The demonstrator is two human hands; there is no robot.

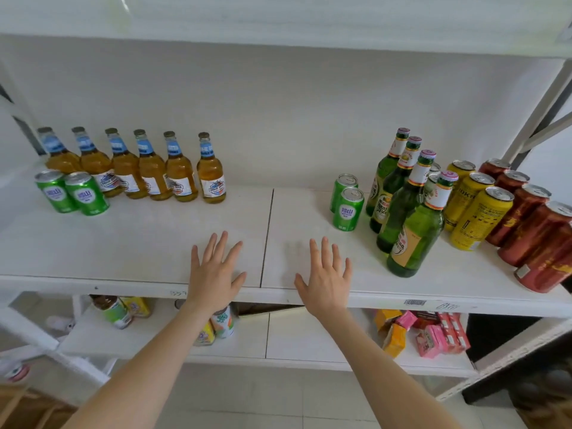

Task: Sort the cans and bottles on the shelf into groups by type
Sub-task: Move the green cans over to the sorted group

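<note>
On the white shelf (139,243) several amber bottles with blue neck labels (151,171) stand in a row at the back left. Two green cans (72,191) stand in front of them. Two more green cans (346,202) stand right of centre, beside several green bottles (408,205). Further right are yellow cans (476,209) and red cans (532,224). My left hand (215,274) and my right hand (326,274) lie flat with spread fingers on the shelf's front middle, holding nothing.
The shelf's front edge (387,300) runs just under my wrists. A lower shelf (303,342) carries a bottle and cartons (123,309) at left and pink and orange boxes (433,332) at right. An upper shelf board (278,29) hangs overhead. A slanted metal brace (538,97) stands at far right.
</note>
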